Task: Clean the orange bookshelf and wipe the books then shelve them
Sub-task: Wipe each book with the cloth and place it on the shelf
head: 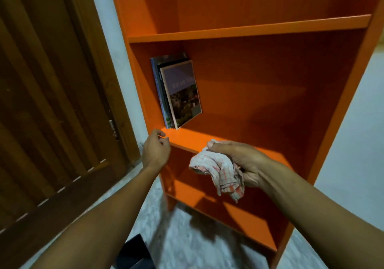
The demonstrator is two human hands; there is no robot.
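Observation:
The orange bookshelf [259, 102] fills the middle and right of the head view. A few books [178, 94] lean against its left wall on the middle shelf, the front one with a purple and green cover. My right hand [241, 162] grips a crumpled white and red checked cloth [220, 175] just in front of that shelf's edge. My left hand [155, 150] hovers at the shelf's left front corner, below the books, with fingers loosely curled and nothing in it.
A dark wooden door [54, 102] stands to the left of the bookshelf. A dark object [135, 252] sits on the pale speckled floor near my feet. White walls flank the shelf. The upper and lower shelves hold nothing visible.

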